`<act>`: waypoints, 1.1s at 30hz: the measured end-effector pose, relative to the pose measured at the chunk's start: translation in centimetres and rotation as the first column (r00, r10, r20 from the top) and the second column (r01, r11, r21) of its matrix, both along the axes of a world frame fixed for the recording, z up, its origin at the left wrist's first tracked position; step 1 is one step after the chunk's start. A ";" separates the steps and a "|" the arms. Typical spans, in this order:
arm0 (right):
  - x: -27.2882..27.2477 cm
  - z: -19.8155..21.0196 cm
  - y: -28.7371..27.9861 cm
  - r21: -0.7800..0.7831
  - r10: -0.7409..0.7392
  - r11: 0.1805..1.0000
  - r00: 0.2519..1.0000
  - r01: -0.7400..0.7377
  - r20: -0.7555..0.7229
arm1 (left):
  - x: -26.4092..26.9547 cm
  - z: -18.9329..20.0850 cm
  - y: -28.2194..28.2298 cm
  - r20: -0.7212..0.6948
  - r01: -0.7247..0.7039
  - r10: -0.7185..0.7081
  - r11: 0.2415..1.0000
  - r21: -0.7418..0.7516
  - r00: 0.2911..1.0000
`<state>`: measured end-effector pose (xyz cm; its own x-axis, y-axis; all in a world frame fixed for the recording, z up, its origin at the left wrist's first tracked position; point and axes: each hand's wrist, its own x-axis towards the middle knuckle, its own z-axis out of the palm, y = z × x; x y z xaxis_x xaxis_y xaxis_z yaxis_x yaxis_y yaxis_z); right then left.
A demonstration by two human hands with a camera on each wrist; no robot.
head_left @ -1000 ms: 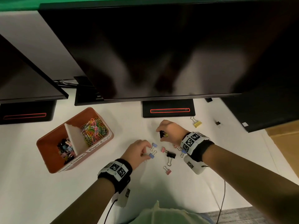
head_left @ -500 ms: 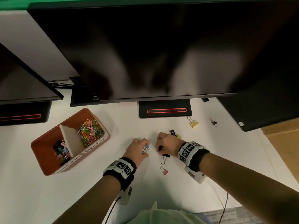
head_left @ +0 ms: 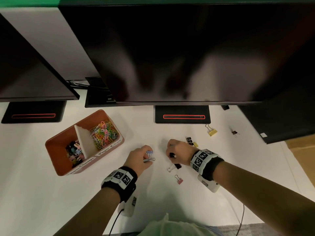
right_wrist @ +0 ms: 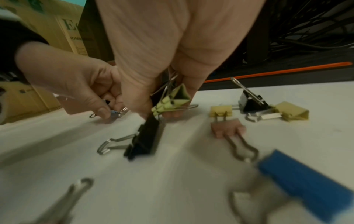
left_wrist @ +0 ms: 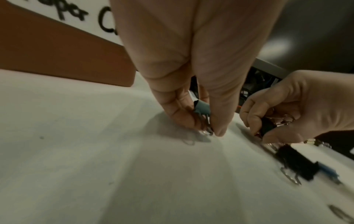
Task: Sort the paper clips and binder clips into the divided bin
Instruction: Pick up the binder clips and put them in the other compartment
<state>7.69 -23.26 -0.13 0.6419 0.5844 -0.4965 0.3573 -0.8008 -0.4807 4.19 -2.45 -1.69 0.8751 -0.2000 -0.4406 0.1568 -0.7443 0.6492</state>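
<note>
An orange divided bin (head_left: 58, 155) stands at the left, with coloured paper clips (head_left: 104, 134) in its right compartment and binder clips (head_left: 75, 152) in its left. My left hand (head_left: 149, 156) pinches light blue binder clips (left_wrist: 202, 109) by their wire handles, low over the table. Just to the right, my right hand (head_left: 170, 155) curls round a bunch of binder clips, with a yellow-green one (right_wrist: 172, 100) showing and black ones behind it. Right under that hand a black binder clip (head_left: 176, 166) lies on the table, and a pink one (head_left: 179, 180) lies nearer me.
Loose binder clips lie on the white table: a black and yellow pair (head_left: 190, 140) behind the right hand, a yellow one (head_left: 212, 132), a small black one (head_left: 234, 132) and a blue one (right_wrist: 306, 181). Dark monitors overhang the back, and their black stands (head_left: 182, 114) rest on the table.
The right hand has come back toward me from the far clips with clips still in it. The left hand has gathered the blue clips into its pinch, and the hands now sit close together.
</note>
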 end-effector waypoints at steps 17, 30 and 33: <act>1.6 9.6 21.6 0.432 0.166 0.860 0.950 -0.271 0.264 | -3.5 11.0 18.2 0.313 -0.568 0.588 0.807 -0.162 0.746; 1.4 8.4 19.6 0.378 0.020 0.921 0.980 -0.095 0.197 | -1.9 10.5 18.5 0.054 -0.484 0.541 0.788 -0.382 0.839; 0.8 6.6 11.7 0.257 -0.052 0.966 0.977 -0.003 0.206 | -1.7 10.1 13.8 0.105 -0.299 0.357 0.884 -0.358 0.928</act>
<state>8.48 -11.60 6.50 0.7313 0.6563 -0.1857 0.4536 -0.6713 -0.5862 2.52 11.34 8.43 0.9695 0.0030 -0.2449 0.2249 -0.4070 0.8853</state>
